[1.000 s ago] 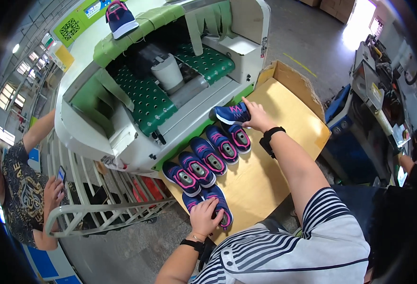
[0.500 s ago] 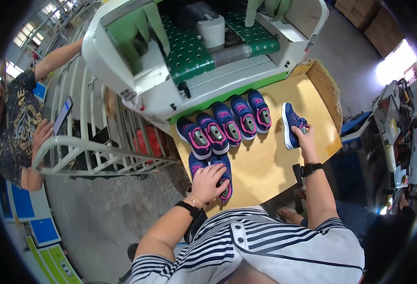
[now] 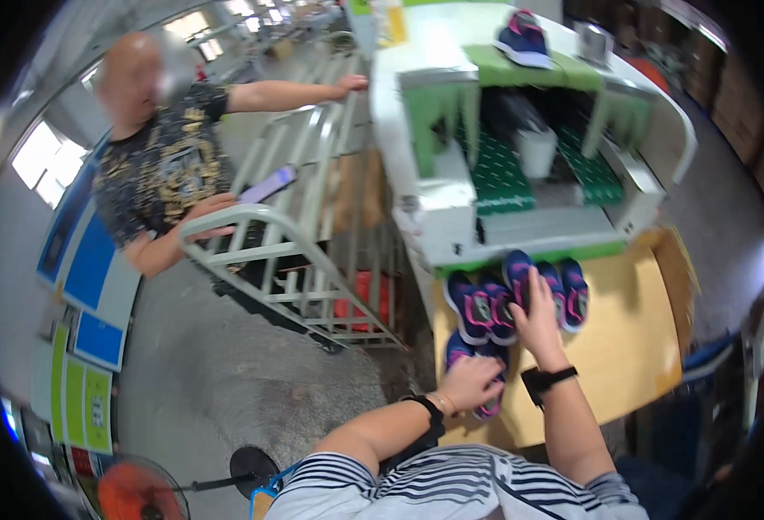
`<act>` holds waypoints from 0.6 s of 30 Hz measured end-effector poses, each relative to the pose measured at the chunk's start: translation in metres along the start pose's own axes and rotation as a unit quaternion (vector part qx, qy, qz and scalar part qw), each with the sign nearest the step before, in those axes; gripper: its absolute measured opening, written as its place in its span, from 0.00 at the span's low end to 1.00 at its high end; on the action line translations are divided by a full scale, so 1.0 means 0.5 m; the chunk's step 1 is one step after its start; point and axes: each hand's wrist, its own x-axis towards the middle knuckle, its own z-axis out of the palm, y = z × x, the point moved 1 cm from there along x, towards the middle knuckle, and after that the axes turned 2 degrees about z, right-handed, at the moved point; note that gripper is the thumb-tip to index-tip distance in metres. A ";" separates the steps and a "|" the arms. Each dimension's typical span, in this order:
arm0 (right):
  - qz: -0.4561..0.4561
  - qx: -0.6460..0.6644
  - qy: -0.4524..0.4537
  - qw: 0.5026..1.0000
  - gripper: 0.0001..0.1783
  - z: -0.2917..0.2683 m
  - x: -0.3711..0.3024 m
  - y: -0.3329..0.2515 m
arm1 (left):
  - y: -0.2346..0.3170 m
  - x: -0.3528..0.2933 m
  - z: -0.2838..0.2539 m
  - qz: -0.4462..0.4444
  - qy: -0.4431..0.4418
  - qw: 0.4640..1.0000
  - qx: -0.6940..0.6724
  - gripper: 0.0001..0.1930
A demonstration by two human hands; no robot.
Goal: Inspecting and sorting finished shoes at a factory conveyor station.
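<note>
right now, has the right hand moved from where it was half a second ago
Yes. Judged against the tan work surface, the right hand has moved left, from the bare right part to the row of shoes.

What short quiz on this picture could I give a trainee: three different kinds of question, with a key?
1. True or false: a blue shoe sits on top of the machine.
2. Multiple choice: what is the person's right hand at?
A. The fan
B. A shoe in the row by the machine
C. The phone
3. Fill in the blank: the person's ____ hand is at the two front shoes, nearer the body than the row.

Key:
1. True.
2. B.
3. Left; the left hand is there.
</note>
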 end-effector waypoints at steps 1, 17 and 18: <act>-0.019 0.055 0.005 0.998 0.46 0.001 -0.007 0.007 | -0.001 -0.007 -0.004 -0.011 -0.013 1.000 0.006 0.23; 0.307 -0.204 -0.121 0.922 0.46 0.093 -0.647 0.004 | -0.074 0.021 -0.058 0.113 -0.087 0.990 -0.011 0.24; 0.359 -0.171 -0.104 0.911 0.47 0.097 -0.659 -0.025 | -0.077 0.022 -0.055 0.138 -0.057 0.989 -0.004 0.24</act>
